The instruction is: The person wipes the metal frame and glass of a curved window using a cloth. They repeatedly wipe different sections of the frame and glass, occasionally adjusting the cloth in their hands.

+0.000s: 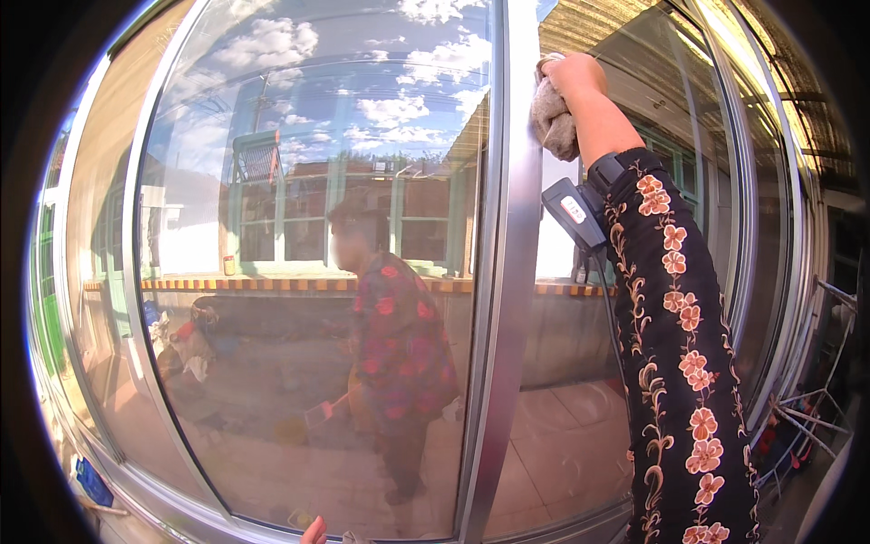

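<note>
My right hand (576,73), reaching up in a black sleeve with embroidered flowers, grips a bunched grey-brown cloth (555,122). The cloth lies at the edge of a wide silvery metal window frame post (506,272), near its top. A dark device with a cable (574,212) is strapped at the wrist. Only the fingertips of my left hand (314,530) show at the bottom edge, in front of the lower rail; a bit of greyish cloth (355,538) lies beside them, and whether the hand holds it is hidden. A large glass pane (306,326) stands left of the post.
Through or in the glass appear a person (401,340) in a red-patterned dark top, a ledge with coloured tiles (306,284) and a jar (229,265). At the right stands a metal rack (809,415). A blue object (93,481) lies at lower left.
</note>
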`<state>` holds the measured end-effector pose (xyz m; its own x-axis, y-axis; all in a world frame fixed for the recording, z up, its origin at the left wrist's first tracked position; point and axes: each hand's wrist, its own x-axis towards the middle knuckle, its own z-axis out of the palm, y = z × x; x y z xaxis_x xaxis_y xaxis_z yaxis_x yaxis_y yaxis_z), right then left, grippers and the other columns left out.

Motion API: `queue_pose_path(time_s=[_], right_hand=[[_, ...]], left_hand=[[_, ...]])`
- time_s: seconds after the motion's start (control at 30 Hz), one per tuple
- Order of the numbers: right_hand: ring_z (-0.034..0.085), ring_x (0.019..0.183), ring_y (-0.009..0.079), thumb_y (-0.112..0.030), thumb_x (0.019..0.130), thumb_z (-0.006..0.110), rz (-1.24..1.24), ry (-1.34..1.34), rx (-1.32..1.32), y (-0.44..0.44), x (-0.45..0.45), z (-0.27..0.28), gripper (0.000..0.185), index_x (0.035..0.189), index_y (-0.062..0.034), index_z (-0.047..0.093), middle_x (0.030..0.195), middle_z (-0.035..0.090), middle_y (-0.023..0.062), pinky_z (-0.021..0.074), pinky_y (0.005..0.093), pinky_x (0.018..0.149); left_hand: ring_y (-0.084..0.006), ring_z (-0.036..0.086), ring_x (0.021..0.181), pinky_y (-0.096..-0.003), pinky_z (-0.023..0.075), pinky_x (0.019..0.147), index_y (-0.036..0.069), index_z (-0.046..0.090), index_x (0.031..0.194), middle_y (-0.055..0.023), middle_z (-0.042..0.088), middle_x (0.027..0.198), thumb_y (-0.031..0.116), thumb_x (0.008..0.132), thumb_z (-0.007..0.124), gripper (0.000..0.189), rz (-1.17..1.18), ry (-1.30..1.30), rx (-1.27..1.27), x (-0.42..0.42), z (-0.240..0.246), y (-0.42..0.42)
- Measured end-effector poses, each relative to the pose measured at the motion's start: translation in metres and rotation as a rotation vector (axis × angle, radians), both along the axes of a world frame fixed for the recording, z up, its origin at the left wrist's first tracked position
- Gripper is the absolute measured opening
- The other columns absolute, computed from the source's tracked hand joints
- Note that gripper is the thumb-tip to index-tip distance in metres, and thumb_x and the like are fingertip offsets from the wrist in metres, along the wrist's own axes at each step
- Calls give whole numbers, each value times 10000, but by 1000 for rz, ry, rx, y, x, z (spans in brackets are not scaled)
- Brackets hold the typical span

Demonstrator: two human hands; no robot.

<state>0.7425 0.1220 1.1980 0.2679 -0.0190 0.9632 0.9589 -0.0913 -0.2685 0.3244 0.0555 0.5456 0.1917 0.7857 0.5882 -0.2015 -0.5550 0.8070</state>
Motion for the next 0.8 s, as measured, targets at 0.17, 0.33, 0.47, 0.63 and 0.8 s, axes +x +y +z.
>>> queue_pose_path(time_s=[0.17,0.33,0.47,0.63,0.8], right_hand=[[649,884,342,-302,764,675,100,-158,-44,2,6,14,357,906,24,707,973,692,198,493,408,778],[646,780,275,-216,764,710,256,-82,-58,0,16,8,353,893,111,678,871,683,196,495,383,705],[644,745,267,-214,773,724,350,-49,-89,0,24,-3,364,871,132,667,846,680,190,499,409,666],[635,696,250,-187,758,719,143,-247,-196,-10,29,-26,318,908,90,684,819,674,159,500,389,645],[629,683,213,-173,761,702,327,-220,-290,-20,23,-85,299,967,44,697,810,675,132,499,358,639]], left_hand=[[-365,302,1398,-437,278,1123,-30,421,1383,-195,269,1530,113,916,524,499,21,187,287,-17,-28,13],[-354,302,1398,-432,277,1123,-37,402,1393,-191,270,1530,122,922,515,510,-55,88,129,-16,-29,24],[-354,299,1397,-437,274,1124,-49,364,1411,-188,273,1528,126,921,516,542,-113,30,-172,7,-8,26],[-339,348,1371,-415,311,1105,-55,414,1367,-195,316,1506,121,904,548,514,-174,38,-170,23,1,26],[-363,401,1330,-424,333,1086,-19,552,1255,-219,392,1458,46,860,593,403,-198,139,69,20,-16,36]])
